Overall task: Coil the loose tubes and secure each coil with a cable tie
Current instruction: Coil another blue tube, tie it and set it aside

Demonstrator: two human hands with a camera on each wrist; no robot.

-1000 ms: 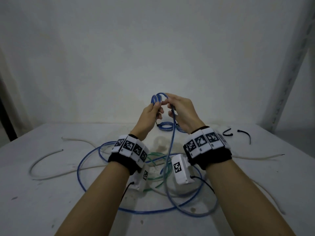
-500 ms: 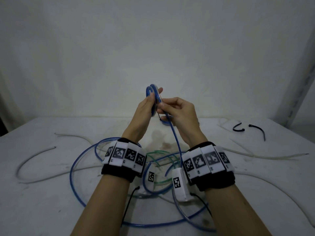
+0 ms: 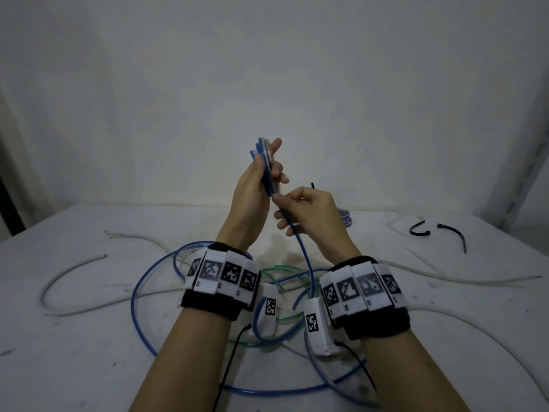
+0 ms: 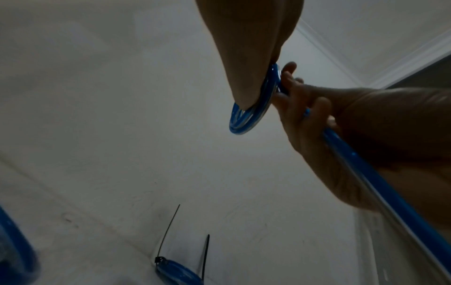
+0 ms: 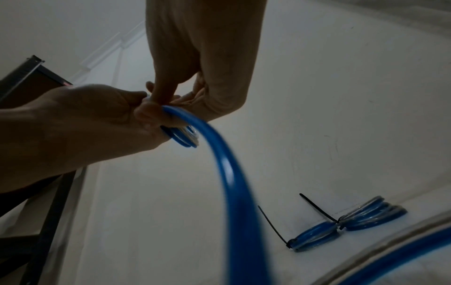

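Note:
My left hand (image 3: 265, 169) is raised above the table and grips a small coil of blue tube (image 3: 263, 162) between thumb and fingers. In the left wrist view the coil (image 4: 247, 119) shows edge-on under the thumb. My right hand (image 3: 300, 208) pinches the free blue tube (image 3: 306, 260) just below the coil. From there the tube drops to wide loose loops (image 3: 142, 295) on the table. The right wrist view shows this tube (image 5: 231, 173) running out of the fingers, with the coil (image 5: 184, 137) behind it.
Two tied blue coils (image 5: 317, 237) (image 5: 373, 215) with black cable-tie tails lie at the back of the table. Two loose black cable ties (image 3: 419, 230) (image 3: 454, 236) lie at the far right. A green tube (image 3: 276, 272) and white tubes (image 3: 74, 272) (image 3: 445, 278) sprawl around my wrists.
Both hands rose with the coil. The left hand turned the coil upright, and the right hand slid off the coil to pinch the tube just below it.

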